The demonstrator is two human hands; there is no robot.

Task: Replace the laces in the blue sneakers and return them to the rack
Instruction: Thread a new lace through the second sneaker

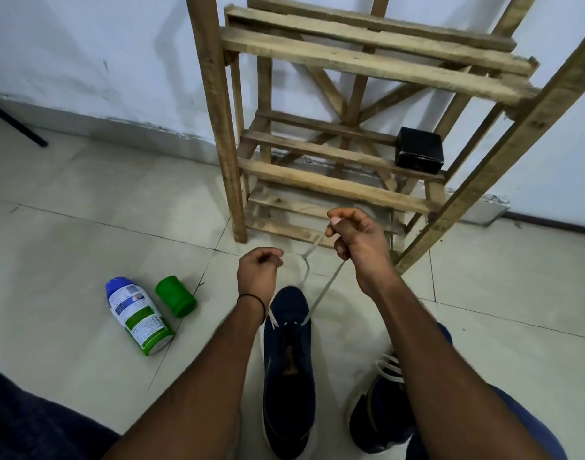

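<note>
One blue sneaker (pixel 377 416) at lower right already carries white lacing; the second sneaker (pixel 289 376), bottom centre on the floor, has a lace (pixel 321 293) through only its front eyelets. Both ends are drawn up past the toe, probably to even their lengths. Just beyond, the left hand (pixel 258 273), fingers curled, pinches one end; the right hand (pixel 361 244), raised higher with wrist bent, pinches the other. Farther back stands the wooden rack (pixel 334 187), a black box (pixel 419 151) on one shelf.
</note>
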